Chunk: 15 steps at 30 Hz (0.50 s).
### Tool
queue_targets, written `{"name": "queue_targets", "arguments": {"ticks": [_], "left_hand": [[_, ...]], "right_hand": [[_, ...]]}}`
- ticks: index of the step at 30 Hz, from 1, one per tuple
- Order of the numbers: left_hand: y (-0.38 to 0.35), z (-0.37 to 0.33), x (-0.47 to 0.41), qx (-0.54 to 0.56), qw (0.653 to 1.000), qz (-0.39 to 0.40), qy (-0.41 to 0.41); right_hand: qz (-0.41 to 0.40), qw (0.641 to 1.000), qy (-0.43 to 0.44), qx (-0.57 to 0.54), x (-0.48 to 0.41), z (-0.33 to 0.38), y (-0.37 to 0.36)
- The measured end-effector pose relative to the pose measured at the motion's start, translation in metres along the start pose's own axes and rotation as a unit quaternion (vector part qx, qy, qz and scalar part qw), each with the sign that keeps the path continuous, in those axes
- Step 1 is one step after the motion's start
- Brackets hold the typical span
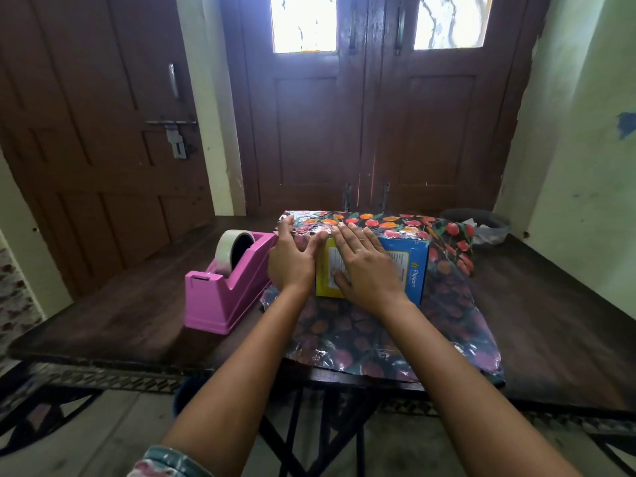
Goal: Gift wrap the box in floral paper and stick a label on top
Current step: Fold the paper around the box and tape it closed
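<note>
Sleeve (pixel 165 463) sat at the bottom of the frame, with bare forearms running up-frame. Floral paper (pixel 378 339) lay spread on the bench (pixel 120 321), its near edge at the bench front. It was glossy and crinkled, so likely thin, slippery and easy to tear or crease.

Box (pixel 413 266) sat on the paper at centre frame, blue and yellow card. It looked light and stiff, with hard edges good to fold against. The far flap of paper was drawn up over the box's far top edge.

Right hand (pixel 368 270) lay flat on the box top, fingers straight and spread, tips at the flap edge, gripping nothing. Left hand (pixel 292 259) had straight fingers pressing paper against the box's left side, nothing pinched.

Best hold is probably palms flat on the box and a pinch at the paper's edges, not mid-sheet.

Pink tape dispenser (pixel 223 290) stood just left of the box. Dark bin (pixel 481 225) sat at upper right, and doors (pixel 309 132) stood beyond.
</note>
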<state>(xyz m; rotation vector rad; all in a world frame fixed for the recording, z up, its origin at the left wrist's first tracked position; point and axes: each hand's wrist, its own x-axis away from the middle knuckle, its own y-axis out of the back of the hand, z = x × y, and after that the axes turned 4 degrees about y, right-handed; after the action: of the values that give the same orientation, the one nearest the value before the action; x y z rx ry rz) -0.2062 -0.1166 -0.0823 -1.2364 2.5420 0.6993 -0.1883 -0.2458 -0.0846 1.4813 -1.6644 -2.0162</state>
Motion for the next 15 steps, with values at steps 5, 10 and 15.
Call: {"name": "queue_targets", "arguments": {"ticks": [5, 10, 15], "left_hand": [[0.013, 0.009, -0.004, -0.146, 0.984, -0.011, -0.105], [0.025, 0.007, -0.004, -0.076, 0.966, -0.041, -0.243], [0.023, 0.006, -0.016, -0.058, 0.943, 0.044, -0.326]], "right_hand": [[0.005, 1.0, -0.005, -0.001, 0.0, 0.0, -0.001], [0.004, 1.0, -0.003, -0.003, 0.001, 0.0, 0.0], [-0.008, 1.0, 0.0, -0.006, 0.002, 0.0, -0.002]]}}
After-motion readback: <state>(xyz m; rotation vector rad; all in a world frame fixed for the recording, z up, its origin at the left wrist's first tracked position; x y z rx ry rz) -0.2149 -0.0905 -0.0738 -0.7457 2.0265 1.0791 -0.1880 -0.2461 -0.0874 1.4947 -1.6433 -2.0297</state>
